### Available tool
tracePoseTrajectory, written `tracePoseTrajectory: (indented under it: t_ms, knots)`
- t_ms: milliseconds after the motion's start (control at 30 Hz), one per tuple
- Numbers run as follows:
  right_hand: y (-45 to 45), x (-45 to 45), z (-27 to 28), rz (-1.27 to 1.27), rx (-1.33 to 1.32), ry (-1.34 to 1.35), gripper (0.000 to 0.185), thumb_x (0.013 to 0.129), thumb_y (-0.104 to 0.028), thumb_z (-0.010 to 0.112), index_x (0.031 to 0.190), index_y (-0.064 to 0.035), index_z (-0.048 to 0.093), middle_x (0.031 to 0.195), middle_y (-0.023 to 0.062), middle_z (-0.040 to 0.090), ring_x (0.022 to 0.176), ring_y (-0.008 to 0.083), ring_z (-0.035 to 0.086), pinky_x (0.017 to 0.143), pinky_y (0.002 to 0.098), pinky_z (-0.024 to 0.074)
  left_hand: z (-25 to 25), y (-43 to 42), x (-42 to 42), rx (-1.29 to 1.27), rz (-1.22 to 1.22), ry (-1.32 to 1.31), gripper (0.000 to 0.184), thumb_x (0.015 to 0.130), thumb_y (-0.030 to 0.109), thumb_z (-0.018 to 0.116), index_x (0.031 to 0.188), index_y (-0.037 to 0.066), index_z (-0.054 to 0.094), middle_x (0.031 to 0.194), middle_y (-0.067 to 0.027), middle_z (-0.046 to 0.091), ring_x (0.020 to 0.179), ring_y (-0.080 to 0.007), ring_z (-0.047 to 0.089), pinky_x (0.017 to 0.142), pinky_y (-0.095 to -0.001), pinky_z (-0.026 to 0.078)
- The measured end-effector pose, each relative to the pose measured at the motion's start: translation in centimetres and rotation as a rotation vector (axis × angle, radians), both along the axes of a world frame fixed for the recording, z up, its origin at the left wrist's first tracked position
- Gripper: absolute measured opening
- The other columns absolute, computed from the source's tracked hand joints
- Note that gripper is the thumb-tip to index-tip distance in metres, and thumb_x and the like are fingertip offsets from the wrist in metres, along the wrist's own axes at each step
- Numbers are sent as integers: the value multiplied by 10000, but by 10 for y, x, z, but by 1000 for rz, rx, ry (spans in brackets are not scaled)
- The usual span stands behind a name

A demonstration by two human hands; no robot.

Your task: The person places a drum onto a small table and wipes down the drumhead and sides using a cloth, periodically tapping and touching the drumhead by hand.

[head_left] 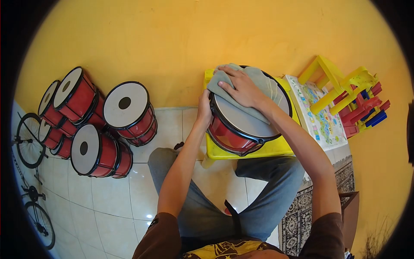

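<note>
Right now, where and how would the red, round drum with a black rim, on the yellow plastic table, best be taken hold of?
By the black rim, from left and right: the drum stands upright, and the rim seems to jut past its shell. The left hand is at the left side; the right hand should first leave the grey-green cloth.

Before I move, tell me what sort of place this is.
Probably a room in a home, perhaps doubling as storage: red drums grouped on a tiled floor, a bicycle at the left edge, and piled plastic furniture by the wall.
</note>
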State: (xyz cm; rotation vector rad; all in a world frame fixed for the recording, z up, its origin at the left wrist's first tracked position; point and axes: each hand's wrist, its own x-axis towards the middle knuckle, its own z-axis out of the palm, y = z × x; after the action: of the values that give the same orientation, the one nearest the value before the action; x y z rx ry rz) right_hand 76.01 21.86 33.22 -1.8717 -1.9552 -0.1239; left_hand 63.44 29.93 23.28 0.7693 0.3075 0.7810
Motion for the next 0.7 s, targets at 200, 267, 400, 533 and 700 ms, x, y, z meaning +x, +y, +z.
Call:
tracePoseTrajectory:
  t_ms: [200, 267, 400, 533, 700]
  knots:
    - [8, 11, 1, -297, -28, -52, 612, 997, -455, 393, 1348, 37, 491, 1403, 197, 491, 1338, 345, 421, 1119, 495, 282, 13, -4, -6, 29, -25, 47, 451, 999, 302, 381, 1251, -13, 582, 1177, -93, 636, 1060, -164, 598, 936, -295, 465]
    - [11, 14, 3, -387, -55, -63, 617, 1000, -457, 384, 1351, 40, 488, 1406, 203, 489, 1345, 344, 414, 1118, 506, 280, 10, -3, -6, 40, -19, 34, 458, 995, 297, 383, 1266, -18, 576, 1190, -97, 635, 1066, -165, 598, 940, -293, 463]
    - [16, 19, -9, -486, -20, -117, 617, 1007, -449, 374, 1365, 43, 477, 1431, 207, 469, 1374, 344, 384, 1130, 544, 260, 10, -3, -5, 50, -2, 42, 468, 991, 288, 384, 1282, -28, 570, 1205, -102, 635, 1072, -170, 599, 953, -292, 456]
    - [8, 22, -8, -328, -5, -131, 623, 1011, -444, 372, 1381, 50, 458, 1476, 203, 424, 1402, 349, 347, 1147, 553, 241, 8, -2, -4, 69, 22, 24, 465, 988, 286, 388, 1267, -30, 585, 1195, -99, 642, 1067, -165, 599, 945, -289, 453]
    - [-3, 10, -3, -81, -7, -86, 597, 1006, -457, 389, 1403, -17, 468, 1505, 190, 390, 1414, 345, 330, 1158, 524, 233, 2, 1, -2, 81, 25, 72, 459, 988, 287, 391, 1241, -31, 603, 1172, -97, 648, 1073, -164, 597, 930, -288, 453]
